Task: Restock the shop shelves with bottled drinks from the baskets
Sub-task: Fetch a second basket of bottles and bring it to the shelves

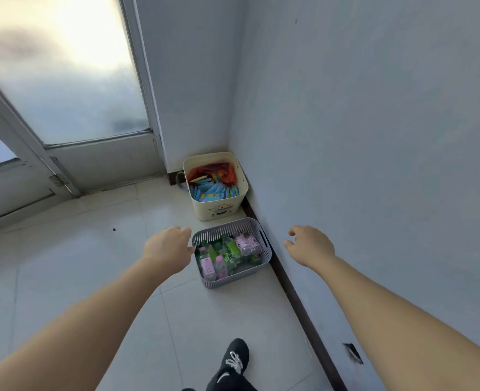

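Note:
A grey slotted basket stands on the tiled floor against the right wall. It holds several small bottles with pink labels and green labels. My left hand hovers just left of the basket's rim, fingers loosely curled, holding nothing. My right hand hangs to the right of the basket, in front of the wall, fingers apart and empty. Both arms are stretched forward. No shelves are in view.
A cream bin with blue packets and an orange bag sits in the corner behind the basket. A frosted glass door stands at the left. A dark skirting board runs along the right wall. My black shoe is at the bottom.

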`<state>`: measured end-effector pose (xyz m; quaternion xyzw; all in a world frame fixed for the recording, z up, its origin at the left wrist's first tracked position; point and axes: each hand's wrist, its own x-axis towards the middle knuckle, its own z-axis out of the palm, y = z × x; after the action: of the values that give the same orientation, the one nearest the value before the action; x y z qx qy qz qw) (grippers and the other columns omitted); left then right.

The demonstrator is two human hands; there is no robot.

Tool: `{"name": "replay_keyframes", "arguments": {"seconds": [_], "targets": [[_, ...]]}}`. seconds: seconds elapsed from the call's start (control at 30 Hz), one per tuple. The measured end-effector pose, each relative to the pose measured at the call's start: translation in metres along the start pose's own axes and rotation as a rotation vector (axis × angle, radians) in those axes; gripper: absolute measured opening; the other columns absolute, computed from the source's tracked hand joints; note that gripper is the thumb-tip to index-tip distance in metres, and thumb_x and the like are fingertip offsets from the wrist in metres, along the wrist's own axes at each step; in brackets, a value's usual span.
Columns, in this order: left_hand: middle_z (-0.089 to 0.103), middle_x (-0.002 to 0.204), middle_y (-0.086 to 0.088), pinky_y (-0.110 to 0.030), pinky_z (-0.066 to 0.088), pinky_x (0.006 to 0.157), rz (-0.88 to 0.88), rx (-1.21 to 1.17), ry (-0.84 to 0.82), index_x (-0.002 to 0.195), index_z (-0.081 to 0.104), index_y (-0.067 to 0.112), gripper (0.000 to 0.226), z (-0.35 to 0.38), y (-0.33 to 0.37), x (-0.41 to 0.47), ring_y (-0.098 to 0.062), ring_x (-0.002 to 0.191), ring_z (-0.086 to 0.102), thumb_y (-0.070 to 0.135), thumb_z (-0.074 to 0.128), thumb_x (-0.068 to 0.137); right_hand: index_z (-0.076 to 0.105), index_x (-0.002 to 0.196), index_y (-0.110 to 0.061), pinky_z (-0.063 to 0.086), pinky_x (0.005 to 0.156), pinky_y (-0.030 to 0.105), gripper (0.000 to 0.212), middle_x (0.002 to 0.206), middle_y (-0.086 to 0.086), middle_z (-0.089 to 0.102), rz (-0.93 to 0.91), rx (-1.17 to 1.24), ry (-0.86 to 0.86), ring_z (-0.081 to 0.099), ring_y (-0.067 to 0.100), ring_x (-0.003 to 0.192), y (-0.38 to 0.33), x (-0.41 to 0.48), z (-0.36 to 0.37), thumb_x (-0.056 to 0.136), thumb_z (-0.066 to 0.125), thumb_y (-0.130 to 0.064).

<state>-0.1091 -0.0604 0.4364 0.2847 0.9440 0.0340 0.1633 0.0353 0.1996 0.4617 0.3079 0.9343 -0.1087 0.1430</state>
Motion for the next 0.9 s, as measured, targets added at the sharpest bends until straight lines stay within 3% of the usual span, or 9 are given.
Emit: {"name": "replay_keyframes", "arguments": {"seconds": [0.33,0.57,0.9], "targets": [[0.058,0.118,-0.004,-0.033,0.046,0.077,-0.138,-0.107,-0.135,0.120,0.053,0.017,0.032,0.055,0.000,0.127,-0.027,0.106,0.057,0.037,0.049,0.094,0.057,0.121,-0.013,0.049,0.081,0.034,0.033,0.118,0.009,0.062,-0.057,-0.028,-0.116,0.059,0.028,0.105,0.008,0.149,0.044,0.096,0.051,-0.032],[0.059,0.112,-0.004,-0.036,0.049,0.079,-0.115,-0.137,-0.240,0.115,0.056,0.016,0.028,0.119,-0.006,0.203,-0.026,0.102,0.057,0.032,0.047,0.095,0.060,0.117,-0.012,0.050,0.078,0.036,0.030,0.114,0.009,0.063,-0.052,-0.063,-0.155,0.060,0.029,0.100,0.020,0.246,0.093,0.096,0.050,-0.031],[0.057,0.117,-0.003,-0.033,0.044,0.077,-0.221,-0.110,-0.359,0.123,0.052,0.018,0.034,0.292,-0.043,0.286,-0.025,0.110,0.055,0.036,0.046,0.094,0.056,0.124,-0.011,0.048,0.079,0.035,0.037,0.120,0.011,0.060,0.008,-0.036,-0.238,0.058,0.030,0.105,0.054,0.365,0.260,0.097,0.047,-0.035]]}}
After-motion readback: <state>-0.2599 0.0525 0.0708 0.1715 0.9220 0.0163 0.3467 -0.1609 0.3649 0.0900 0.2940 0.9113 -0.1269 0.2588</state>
